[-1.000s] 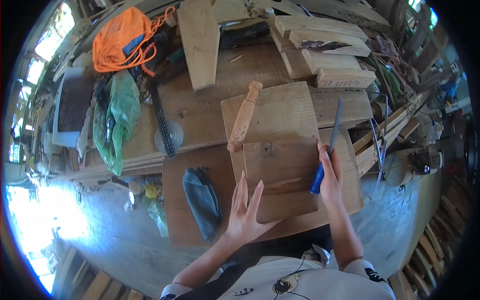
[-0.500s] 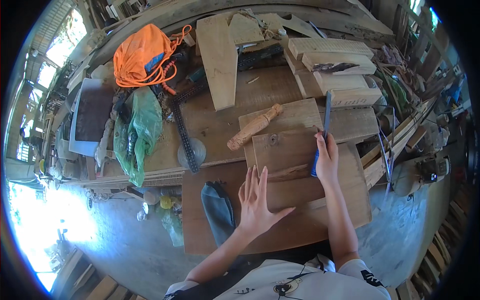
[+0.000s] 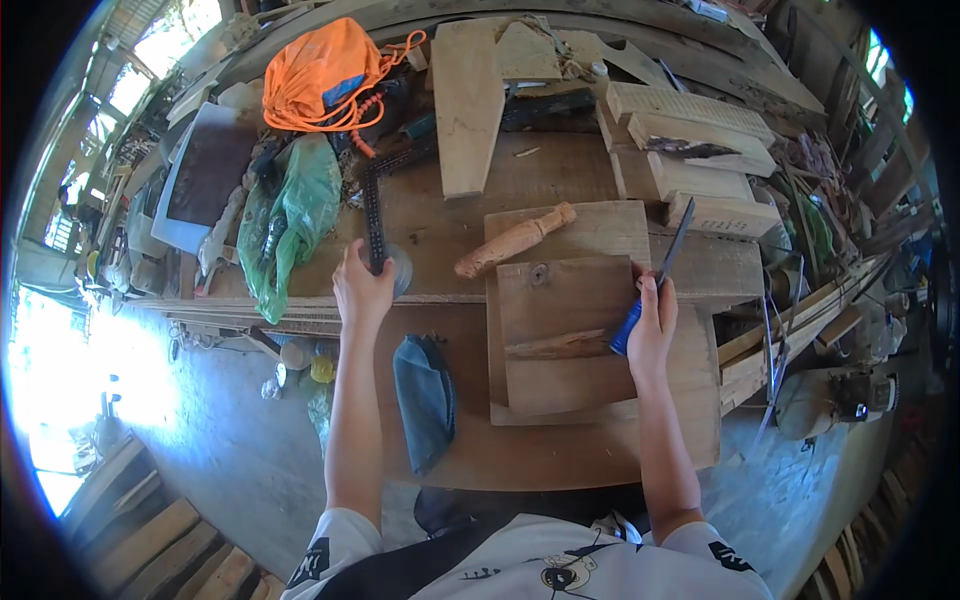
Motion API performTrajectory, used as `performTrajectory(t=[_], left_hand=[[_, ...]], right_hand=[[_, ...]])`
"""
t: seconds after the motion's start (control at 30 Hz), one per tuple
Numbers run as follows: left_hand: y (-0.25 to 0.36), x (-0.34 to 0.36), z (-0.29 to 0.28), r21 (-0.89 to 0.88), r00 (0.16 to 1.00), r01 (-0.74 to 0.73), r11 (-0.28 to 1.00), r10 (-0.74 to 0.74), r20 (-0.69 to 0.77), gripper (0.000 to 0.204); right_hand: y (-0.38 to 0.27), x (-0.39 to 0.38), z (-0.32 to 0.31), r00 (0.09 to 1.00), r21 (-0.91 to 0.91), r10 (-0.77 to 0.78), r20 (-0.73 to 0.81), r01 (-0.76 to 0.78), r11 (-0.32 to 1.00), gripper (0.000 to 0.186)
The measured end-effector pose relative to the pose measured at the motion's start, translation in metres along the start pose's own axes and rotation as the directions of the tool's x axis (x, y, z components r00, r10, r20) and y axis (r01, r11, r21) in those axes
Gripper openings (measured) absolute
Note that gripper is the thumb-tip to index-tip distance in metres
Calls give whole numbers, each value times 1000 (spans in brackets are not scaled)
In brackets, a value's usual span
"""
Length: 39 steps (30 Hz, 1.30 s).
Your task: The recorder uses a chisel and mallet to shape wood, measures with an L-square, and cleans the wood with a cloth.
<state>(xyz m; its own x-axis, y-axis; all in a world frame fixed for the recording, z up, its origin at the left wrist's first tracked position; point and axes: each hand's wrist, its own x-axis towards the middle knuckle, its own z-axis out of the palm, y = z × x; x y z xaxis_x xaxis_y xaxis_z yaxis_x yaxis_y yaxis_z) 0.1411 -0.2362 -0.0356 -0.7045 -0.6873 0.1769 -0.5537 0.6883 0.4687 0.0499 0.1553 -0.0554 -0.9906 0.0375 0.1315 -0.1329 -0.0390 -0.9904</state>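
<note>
At the end of a black perforated metal square (image 3: pixel 374 210), my left hand (image 3: pixel 360 285) has its fingers closed on it, beside a clear round object (image 3: pixel 401 270). My right hand (image 3: pixel 652 318) grips a long file with a blue handle (image 3: pixel 676 236), blade upward, over the right edge of a small brown board (image 3: pixel 550 375). This board lies on a larger one (image 3: pixel 628 225), where a carved wooden piece (image 3: pixel 510 243) rests behind it. A folded blue-grey cloth (image 3: pixel 425 400) lies on the panel between my forearms.
An orange bag with cords (image 3: pixel 310 75) and green plastic bags (image 3: pixel 295 220) lie at the back left. A tapered board (image 3: pixel 465 110) and stacked planks (image 3: pixel 715 190) are behind. Loose wood (image 3: pixel 840 300) and a metal tank (image 3: pixel 820 400) are at the right.
My left hand has left the small board and moved up-left onto the metal square. My right hand keeps the file, now tilted rightward. The carved piece lies more slanted than a second ago.
</note>
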Motion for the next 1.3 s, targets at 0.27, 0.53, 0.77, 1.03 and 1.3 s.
performTrajectory(t=[0.27,0.53,0.77,1.03,1.3], left_hand=[[-19,54,-26,-536,943,296,791,-155,294,45],[-6,1,-21,-336,953,223,915,-133,271,50],[57,-25,-10,100,977,-203,974,208,-48,79],[158,54,59,98,967,-253,962,248,63,116],[163,108,88,174,945,-312,934,324,-45,109]], right_hand=[[-3,-4,1,999,-45,-41,-33,39,998,30],[-3,-5,0,999,-8,-27,-19,27,1000,28],[1,-4,-1,1000,7,-8,-16,8,1000,28],[-4,-6,1,999,-28,-23,-35,22,999,28],[-19,-9,2,998,-88,-51,-23,49,995,28]])
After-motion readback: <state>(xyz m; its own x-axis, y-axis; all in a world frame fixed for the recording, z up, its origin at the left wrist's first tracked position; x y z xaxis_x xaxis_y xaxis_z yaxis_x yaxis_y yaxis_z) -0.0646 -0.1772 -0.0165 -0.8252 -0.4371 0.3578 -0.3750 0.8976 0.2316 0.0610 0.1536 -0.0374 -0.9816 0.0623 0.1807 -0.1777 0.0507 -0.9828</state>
